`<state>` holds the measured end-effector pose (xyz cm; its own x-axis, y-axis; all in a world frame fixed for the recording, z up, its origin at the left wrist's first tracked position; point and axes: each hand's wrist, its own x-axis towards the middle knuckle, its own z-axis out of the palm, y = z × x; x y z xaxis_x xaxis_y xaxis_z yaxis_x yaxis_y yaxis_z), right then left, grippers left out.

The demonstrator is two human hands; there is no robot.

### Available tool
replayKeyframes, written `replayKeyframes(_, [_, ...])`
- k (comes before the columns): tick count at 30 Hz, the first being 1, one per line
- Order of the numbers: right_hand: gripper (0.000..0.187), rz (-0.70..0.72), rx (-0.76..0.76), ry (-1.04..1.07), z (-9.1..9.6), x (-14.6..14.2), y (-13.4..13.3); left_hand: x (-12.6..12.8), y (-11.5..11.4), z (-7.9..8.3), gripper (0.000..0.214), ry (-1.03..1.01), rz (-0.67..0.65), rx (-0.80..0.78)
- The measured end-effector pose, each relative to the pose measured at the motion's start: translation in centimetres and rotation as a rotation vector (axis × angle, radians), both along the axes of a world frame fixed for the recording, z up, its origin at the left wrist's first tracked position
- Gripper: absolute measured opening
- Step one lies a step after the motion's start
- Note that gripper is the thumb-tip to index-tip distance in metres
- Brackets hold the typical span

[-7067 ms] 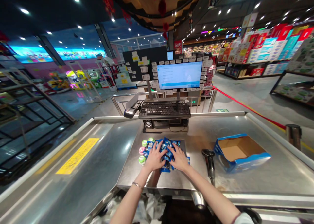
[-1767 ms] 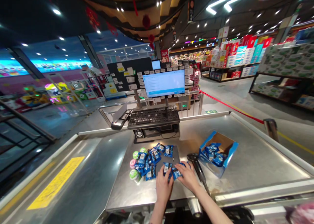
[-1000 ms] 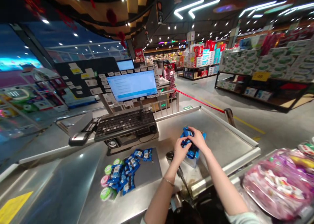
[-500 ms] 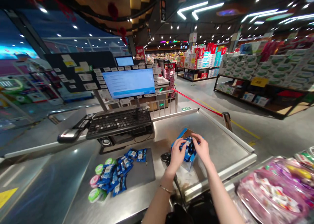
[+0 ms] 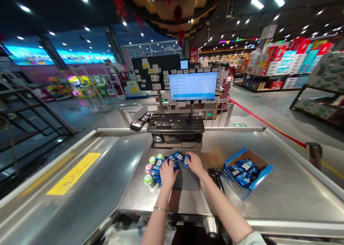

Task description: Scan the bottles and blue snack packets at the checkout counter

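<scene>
My left hand [image 5: 168,176] rests on a heap of small blue foil packets [image 5: 172,162] on a dark grey scale plate [image 5: 186,180]. My right hand [image 5: 195,164] has its fingertips on a packet at the right of that heap. Several round pots with green and pink lids [image 5: 149,171] stand at the plate's left edge, partly behind the packets. To the right lies an open cardboard box with blue flaps [image 5: 259,164], holding more of the blue packets [image 5: 243,173].
A black barcode scanner [image 5: 215,175] lies between the plate and the box on the steel checkout counter [image 5: 285,191]. Behind the plate stand a keyboard [image 5: 176,123] and a monitor [image 5: 192,86]. A railing and a red rope run along the far side.
Both hands have moved left from the box back to the packets on the plate, and the view has swung with them. The box now holds packets, with none in my hands above it.
</scene>
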<state>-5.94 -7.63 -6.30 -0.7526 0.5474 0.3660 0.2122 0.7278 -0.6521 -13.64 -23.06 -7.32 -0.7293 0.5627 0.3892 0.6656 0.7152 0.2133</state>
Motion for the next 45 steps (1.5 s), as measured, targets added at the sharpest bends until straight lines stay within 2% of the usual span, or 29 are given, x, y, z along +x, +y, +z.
replayKeyframes(2, [0.032, 0.052, 0.077, -0.069, -0.7, -2.6, -1.4, -0.5, -0.3, -0.6, 0.046, -0.005, -0.021, -0.035])
replayKeyframes(5, [0.043, 0.111, 0.159, -0.168, -2.0, -4.8, -2.2, -1.1, 0.4, -2.4, 0.053, 0.001, -0.078, -0.028])
replayKeyframes(9, [0.055, 0.143, 0.209, -0.279, -4.2, -4.7, -2.0, -2.8, 2.1, -4.4, 0.076, 0.003, -0.046, -0.056])
replayKeyframes(12, [0.054, 0.083, 0.230, -0.286, -5.4, -3.3, -1.8, -4.1, 3.1, -4.6, 0.083, -0.034, -0.024, -0.109])
replayKeyframes(14, [0.049, 0.027, 0.233, -0.267, -5.9, -2.2, -1.8, -4.5, 3.3, -4.3, 0.079, -0.061, -0.025, -0.151])
replayKeyframes(17, [0.041, -0.055, 0.221, -0.221, -6.4, -1.0, -1.9, -4.1, 3.4, -4.0, 0.061, -0.053, -0.034, -0.179])
replayKeyframes(21, [0.038, -0.151, 0.170, -0.138, -7.1, -0.7, -2.2, -2.8, 3.3, -4.6, 0.039, 0.038, -0.044, -0.134])
replayKeyframes(25, [0.035, -0.231, 0.099, -0.041, -6.4, -0.5, -2.1, -1.9, 3.4, -5.6, 0.039, 0.087, -0.175, -0.078])
replayKeyframes(28, [0.033, -0.288, 0.043, 0.084, -4.0, 1.8, -1.0, -1.4, 3.3, -6.0, 0.039, 0.043, -0.247, -0.064])
replayKeyframes(30, [0.032, -0.342, -0.023, 0.310, -1.6, 4.5, 0.5, -0.9, 3.3, -5.9, 0.038, -0.010, -0.261, -0.039])
replayKeyframes(33, [0.036, -0.472, -0.010, 0.507, 1.5, 9.3, 3.9, 0.1, 3.8, -4.9, 0.036, -0.116, -0.273, 0.035])
replayKeyframes(35, [0.040, -0.572, -0.006, 0.550, 2.6, 12.0, 6.4, 1.3, 4.7, -3.6, 0.035, -0.177, -0.294, 0.132])
replayKeyframes(37, [0.048, -0.680, -0.068, 0.577, 2.8, 13.8, 8.7, 3.0, 6.1, -1.7, 0.035, -0.216, -0.330, 0.259])
replayKeyframes(40, [0.073, -0.839, -0.267, 0.577, 2.3, 14.7, 11.3, 6.5, 9.1, 1.6, 0.036, -0.253, -0.421, 0.428])
replayKeyframes(43, [0.080, -0.879, -0.342, 0.558, 1.8, 15.0, 12.4, 10.4, 12.5, 4.3, 0.037, -0.303, -0.563, 0.513])
replayKeyframes(45, [0.078, -0.868, -0.348, 0.564, 1.7, 15.8, 12.5, 12.6, 14.7, 5.2, 0.036, -0.366, -0.661, 0.527])
